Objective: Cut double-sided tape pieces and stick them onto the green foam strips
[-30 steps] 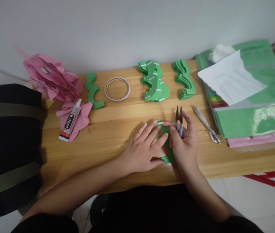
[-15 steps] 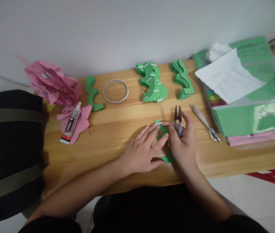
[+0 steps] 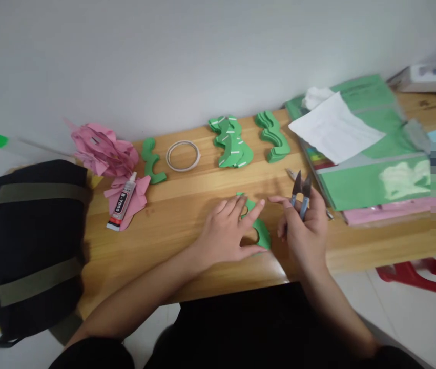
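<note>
My left hand [image 3: 221, 230] lies spread over a wavy green paper cutout [image 3: 263, 233], its fingertips on the upper end and the thumb by the lower end. My right hand [image 3: 309, 233] is apart from the cutout, to its right. It grips thread snips [image 3: 303, 197] with blue handles, dark blades pointing away from me and slightly parted; its index finger reaches left toward the cutout. Beyond my hands stand a stack of green cutouts with white tape strips [image 3: 235, 148], another green stack [image 3: 272, 141] and a roll of tape [image 3: 183, 156].
At left, a glue tube [image 3: 122, 202] rests on pink paper pieces [image 3: 141, 192], near a green cutout [image 3: 150, 161] and a black bag [image 3: 41, 220]. A pen [image 3: 291, 174] is partly behind my right hand. Green sheet packs [image 3: 387, 179] with white paper [image 3: 338, 128] lie right.
My right hand has moved right with the snips, away from the green cutout. My left hand has stayed on the cutout. The camera view has shifted.
</note>
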### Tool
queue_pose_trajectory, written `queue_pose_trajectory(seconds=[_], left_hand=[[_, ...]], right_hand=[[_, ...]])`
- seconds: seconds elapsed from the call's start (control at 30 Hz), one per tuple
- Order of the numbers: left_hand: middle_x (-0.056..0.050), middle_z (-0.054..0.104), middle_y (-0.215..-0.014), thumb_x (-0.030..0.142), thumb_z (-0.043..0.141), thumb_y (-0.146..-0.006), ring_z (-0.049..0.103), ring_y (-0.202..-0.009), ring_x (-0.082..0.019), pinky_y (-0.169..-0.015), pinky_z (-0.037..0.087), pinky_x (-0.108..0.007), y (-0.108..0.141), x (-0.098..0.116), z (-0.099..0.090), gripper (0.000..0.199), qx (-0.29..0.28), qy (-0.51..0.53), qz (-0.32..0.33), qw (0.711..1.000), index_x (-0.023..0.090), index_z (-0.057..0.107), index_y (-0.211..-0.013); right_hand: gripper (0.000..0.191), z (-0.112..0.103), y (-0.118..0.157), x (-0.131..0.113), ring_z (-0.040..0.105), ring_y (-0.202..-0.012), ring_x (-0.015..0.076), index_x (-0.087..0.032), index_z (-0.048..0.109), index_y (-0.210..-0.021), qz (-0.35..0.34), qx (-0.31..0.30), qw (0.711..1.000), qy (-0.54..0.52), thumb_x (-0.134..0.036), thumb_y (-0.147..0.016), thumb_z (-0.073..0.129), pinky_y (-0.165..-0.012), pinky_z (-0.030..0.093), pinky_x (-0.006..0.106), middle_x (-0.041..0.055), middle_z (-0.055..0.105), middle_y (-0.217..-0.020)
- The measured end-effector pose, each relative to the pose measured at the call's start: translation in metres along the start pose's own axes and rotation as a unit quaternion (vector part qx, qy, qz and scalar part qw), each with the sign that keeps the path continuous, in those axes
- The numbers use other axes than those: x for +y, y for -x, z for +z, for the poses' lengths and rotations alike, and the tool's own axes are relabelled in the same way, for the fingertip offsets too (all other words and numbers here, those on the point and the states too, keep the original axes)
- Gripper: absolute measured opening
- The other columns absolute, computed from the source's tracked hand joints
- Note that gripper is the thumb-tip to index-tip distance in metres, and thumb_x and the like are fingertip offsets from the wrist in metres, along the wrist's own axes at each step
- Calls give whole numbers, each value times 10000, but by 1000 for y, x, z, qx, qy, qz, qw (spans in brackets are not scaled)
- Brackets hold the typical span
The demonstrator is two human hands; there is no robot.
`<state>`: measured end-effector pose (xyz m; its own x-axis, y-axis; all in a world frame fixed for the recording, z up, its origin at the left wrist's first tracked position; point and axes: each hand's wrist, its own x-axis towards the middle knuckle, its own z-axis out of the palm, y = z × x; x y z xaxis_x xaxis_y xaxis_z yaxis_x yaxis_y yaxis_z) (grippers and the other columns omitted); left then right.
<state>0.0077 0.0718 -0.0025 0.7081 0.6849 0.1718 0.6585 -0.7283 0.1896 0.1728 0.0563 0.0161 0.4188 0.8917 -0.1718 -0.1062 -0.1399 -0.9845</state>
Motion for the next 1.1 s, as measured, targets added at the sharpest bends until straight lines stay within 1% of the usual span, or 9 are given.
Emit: queue_pose_trajectory(seconds=[0.13, 0.23, 0.3, 0.37, 0.43, 0.5, 0.7, 0.93, 1.1], left_hand=[[-270, 597, -1302, 717, 463, -845, 594, -1159, -369, -934, 413, -448, -10, -4, -1, 861, 10, -1, 30, 999, 96, 412, -1439], [-207, 668, -1188, 527, 530, -908, 631, -1065, -313, -894, 444, -437, -17, -7, -6, 644, 30, 94, -39, 994, 106, 446, -1389], [-157, 684, -1157, 343, 557, -915, 638, -1053, -264, -913, 453, -422, -20, -6, -14, 487, 86, 199, -117, 969, 137, 461, -1346], [-111, 706, -1101, 237, 564, -895, 657, -1024, -217, -922, 468, -391, -22, 1, -26, 425, 126, 325, -166, 923, 162, 471, -1303], [-56, 731, -960, 195, 568, -883, 681, -941, -176, -904, 487, -352, -22, 11, -41, 391, 112, 430, -172, 879, 168, 486, -1264], [-21, 728, -868, 171, 593, -862, 686, -897, -157, -908, 490, -334, -20, 21, -56, 360, 84, 468, -164, 864, 166, 521, -1214], [3, 732, -887, 114, 653, -809, 686, -908, -157, -918, 497, -341, -14, 33, -83, 364, 57, 430, -131, 891, 191, 558, -1152], [13, 729, -859, 116, 633, -828, 686, -899, -151, -966, 470, -359, -10, 37, -83, 451, 37, 437, -115, 891, 192, 497, -1251], [17, 715, -827, 112, 650, -808, 679, -871, -144, -955, 464, -351, -9, 40, -83, 473, 36, 445, -119, 887, 181, 494, -1250]], right_hand=[[384, -22, 6, -11, 368, -310, 41, -249, 509, -1188, 21, -16, 999, -24, -280, -833, 653, -291, 283, 194, -20, 682, -755], [334, -34, 13, -21, 330, -295, 39, -222, 565, -1097, 79, -63, 992, -76, -314, -794, 672, -282, 202, 176, -68, 583, -587], [313, -39, 18, -26, 296, -287, 35, -200, 599, -999, 131, -95, 980, -112, -351, -747, 706, -279, 155, 168, -90, 498, -505], [302, -42, 23, -29, 268, -288, 26, -183, 613, -888, 167, -127, 969, -128, -378, -699, 748, -278, 136, 161, -100, 438, -471], [310, -44, 26, -31, 255, -297, 21, -172, 624, -831, 175, -153, 965, -118, -402, -681, 769, -280, 134, 157, -104, 405, -462], [327, -44, 29, -33, 246, -310, 21, -163, 641, -820, 167, -175, 966, -92, -430, -682, 772, -282, 131, 157, -104, 386, -464], [333, -45, 35, -46, 246, -349, 38, -171, 628, -756, 111, -224, 968, 4, -483, -726, 741, -314, 140, 186, -97, 353, -459], [327, -51, 39, -49, 284, -388, 60, -208, 523, -629, 0, -234, 969, 76, -429, -824, 665, -359, 212, 223, -72, 386, -476], [314, -52, 40, -47, 417, -472, 106, -217, 529, -601, -45, -224, 968, 104, -391, -827, 660, -452, 348, 239, -60, 382, -476]])
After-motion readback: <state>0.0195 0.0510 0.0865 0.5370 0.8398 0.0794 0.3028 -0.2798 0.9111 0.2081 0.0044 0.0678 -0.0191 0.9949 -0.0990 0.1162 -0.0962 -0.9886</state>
